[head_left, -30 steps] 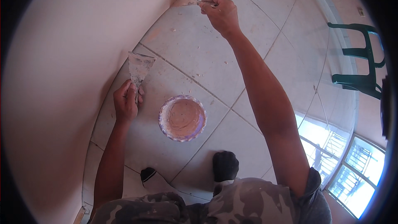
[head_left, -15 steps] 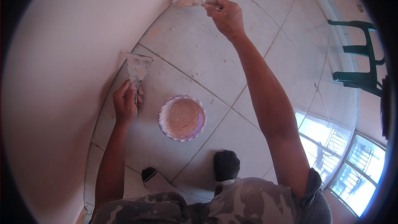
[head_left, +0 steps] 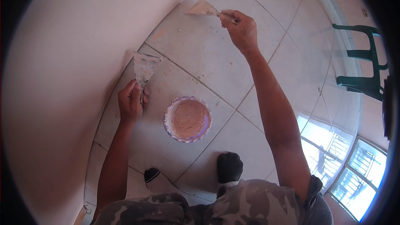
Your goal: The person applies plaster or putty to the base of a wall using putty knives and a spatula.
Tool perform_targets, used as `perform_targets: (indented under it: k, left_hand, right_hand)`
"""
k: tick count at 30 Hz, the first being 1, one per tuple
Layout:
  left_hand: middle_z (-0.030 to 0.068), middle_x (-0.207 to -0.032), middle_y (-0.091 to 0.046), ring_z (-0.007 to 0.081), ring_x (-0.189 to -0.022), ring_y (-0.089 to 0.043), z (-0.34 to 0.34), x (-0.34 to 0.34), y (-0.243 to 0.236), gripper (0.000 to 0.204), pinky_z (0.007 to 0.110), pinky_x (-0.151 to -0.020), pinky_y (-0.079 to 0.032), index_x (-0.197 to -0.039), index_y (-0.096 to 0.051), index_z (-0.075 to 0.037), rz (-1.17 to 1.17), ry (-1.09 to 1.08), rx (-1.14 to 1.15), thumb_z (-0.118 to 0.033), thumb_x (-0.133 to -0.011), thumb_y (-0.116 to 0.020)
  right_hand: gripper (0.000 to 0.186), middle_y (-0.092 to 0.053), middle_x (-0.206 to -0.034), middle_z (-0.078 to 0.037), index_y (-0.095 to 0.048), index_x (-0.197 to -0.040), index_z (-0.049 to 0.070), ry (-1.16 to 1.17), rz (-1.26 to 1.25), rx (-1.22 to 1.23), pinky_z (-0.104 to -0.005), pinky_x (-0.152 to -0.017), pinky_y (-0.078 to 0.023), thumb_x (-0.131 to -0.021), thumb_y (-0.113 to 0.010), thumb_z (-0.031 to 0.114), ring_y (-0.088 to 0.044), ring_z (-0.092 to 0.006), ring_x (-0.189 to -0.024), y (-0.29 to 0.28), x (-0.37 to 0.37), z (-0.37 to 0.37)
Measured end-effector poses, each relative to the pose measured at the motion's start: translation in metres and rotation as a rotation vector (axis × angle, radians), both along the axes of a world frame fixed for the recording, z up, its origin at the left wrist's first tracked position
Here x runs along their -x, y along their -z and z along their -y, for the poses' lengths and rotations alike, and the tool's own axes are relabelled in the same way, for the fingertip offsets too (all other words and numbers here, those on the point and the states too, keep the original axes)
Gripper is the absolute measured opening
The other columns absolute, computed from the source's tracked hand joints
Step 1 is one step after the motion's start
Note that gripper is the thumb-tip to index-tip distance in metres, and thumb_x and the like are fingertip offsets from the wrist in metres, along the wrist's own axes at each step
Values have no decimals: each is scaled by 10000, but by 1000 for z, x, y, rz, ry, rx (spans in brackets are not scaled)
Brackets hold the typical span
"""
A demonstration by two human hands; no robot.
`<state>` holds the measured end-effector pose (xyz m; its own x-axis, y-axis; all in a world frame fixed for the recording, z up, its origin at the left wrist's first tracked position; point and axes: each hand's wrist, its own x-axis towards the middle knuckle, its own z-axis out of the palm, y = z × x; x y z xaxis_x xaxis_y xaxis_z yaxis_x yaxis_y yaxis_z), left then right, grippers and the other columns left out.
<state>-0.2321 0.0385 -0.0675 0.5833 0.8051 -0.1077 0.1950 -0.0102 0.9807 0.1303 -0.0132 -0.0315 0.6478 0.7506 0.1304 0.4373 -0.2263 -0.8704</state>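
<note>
My left hand [head_left: 131,100] is closed around the handle of a putty knife [head_left: 145,67], its wide blade smeared and pointing away from me beside the wall. Farther off, my right hand [head_left: 242,29] grips a second putty knife [head_left: 203,8] by the handle. That blade points left toward the wall, coated with pinkish putty, and a small gap shows between it and the wall. Between my hands and my feet, a round bowl [head_left: 167,130] with a scalloped, putty-crusted rim stands on the floor. Pinkish putty [head_left: 186,116] lines its inside, with some purple showing.
A pale wall [head_left: 75,79] rises along the left. Crumbs of putty lie scattered on the tiled floor [head_left: 216,66]. A green plastic chair [head_left: 366,54] is at the far right, above a bright window [head_left: 360,171]. My feet in dark-toed socks [head_left: 229,167] are near the bowl.
My right hand has drawn its putty knife away from the wall, rightward and slightly nearer. The left hand keeps its hold on the other knife. The whole view has shifted a little.
</note>
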Motion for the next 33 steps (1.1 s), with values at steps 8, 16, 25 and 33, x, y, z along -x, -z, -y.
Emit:
perform_targets:
  k: [8, 16, 25, 33]
  left_hand:
    - [39, -726, -602, 63, -545, -521, 0, -1, -2, 261, 229, -481, -424, -953, -604, 22, 9, -9, 20, -135, -1038, -414]
    - [41, -722, -599, 67, -545, -521, 0, -2, -2, 257, 233, -484, -424, -942, -600, 21, 0, -11, 18, -133, -1034, -416]
    - [45, -719, -599, 71, -538, -520, 0, -3, -3, 262, 236, -486, -420, -910, -591, 22, 8, -10, 23, -129, -1030, -414]
    - [49, -723, -598, 75, -538, -521, 0, -3, -5, 268, 240, -489, -420, -917, -596, 24, 0, -15, 32, -137, -1031, -413]
  right_hand:
    - [256, -701, -718, -91, -744, -1035, 3, 4, 18, 70, -288, -617, -512, -858, -695, 182, -604, -129, -603, 7, 1, -16]
    - [254, -702, -724, -86, -746, -1034, 6, -8, 0, 41, -295, -603, -510, -855, -695, 179, -610, -130, -604, 11, -2, -30]
    - [259, -706, -738, -81, -742, -1046, 6, -3, -20, 30, -290, -614, -514, -865, -692, 184, -625, -124, -625, 10, -1, -37]
    - [258, -707, -726, -81, -743, -1039, 4, -16, 25, 42, -285, -633, -522, -863, -690, 184, -641, -131, -634, 3, -2, -46]
